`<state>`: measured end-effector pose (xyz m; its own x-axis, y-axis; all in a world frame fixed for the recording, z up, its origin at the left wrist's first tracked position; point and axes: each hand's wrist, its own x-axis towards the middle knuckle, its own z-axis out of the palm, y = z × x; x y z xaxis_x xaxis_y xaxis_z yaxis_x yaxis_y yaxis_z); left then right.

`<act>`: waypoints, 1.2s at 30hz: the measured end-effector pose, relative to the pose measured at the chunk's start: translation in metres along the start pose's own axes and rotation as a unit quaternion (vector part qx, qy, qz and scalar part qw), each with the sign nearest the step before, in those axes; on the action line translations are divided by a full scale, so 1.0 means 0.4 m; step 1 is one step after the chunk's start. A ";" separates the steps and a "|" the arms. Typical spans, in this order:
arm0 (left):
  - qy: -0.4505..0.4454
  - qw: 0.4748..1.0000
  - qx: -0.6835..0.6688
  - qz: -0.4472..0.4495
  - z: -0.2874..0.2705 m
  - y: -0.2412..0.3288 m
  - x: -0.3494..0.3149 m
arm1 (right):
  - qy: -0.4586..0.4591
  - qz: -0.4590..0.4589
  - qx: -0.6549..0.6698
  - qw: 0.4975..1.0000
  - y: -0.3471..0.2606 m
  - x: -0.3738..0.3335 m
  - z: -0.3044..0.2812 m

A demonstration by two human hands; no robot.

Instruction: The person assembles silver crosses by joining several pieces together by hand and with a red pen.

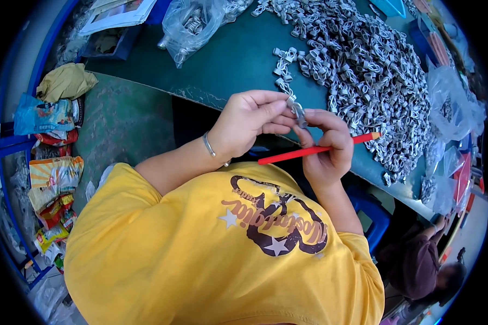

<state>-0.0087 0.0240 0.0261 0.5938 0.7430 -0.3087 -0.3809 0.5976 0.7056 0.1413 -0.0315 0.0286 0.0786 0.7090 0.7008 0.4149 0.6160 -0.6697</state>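
My left hand [246, 123], a silver bangle [209, 145] on its wrist, is closed with thumb and fingers pinching a small silver-grey metal clasp [299, 115]. The thumb and fingertips of my right hand [331, 147] meet the clasp from the other side. Across that same hand lies a red pencil [287, 156], held in the curled fingers with its tan end to the right. Just beyond my fingers a short row of grey metal clasps [283, 67] lies on the green tabletop [222, 76]. The clasp's exact shape is partly hidden by my fingers.
A large heap of similar clasps [368, 76] covers the table's right side. Clear plastic bags [192, 27] lie at the back and right. A blue bin [111, 43] stands back left; snack packets [54, 176] hang at left. Another person [417, 265] is at lower right.
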 end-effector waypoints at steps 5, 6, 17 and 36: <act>-0.028 0.978 -0.157 -0.137 -0.021 0.025 0.004 | -0.038 0.015 0.013 0.999 0.018 0.021 0.001; -0.026 0.978 -0.158 -0.134 -0.027 0.031 0.004 | -0.012 0.049 -0.032 0.998 0.029 0.022 -0.005; 0.103 0.971 0.195 0.090 -0.041 0.041 0.030 | -0.087 0.201 -0.071 0.973 0.098 0.039 -0.001; -0.006 0.964 0.264 0.013 0.015 0.081 0.035 | 0.079 0.114 0.128 0.982 0.047 0.048 -0.032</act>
<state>-0.0087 0.0519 0.0485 0.5978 0.7508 -0.2809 0.0159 0.3392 0.9406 0.1624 -0.0108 0.0325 0.2900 0.7891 0.5415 0.1295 0.5283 -0.8392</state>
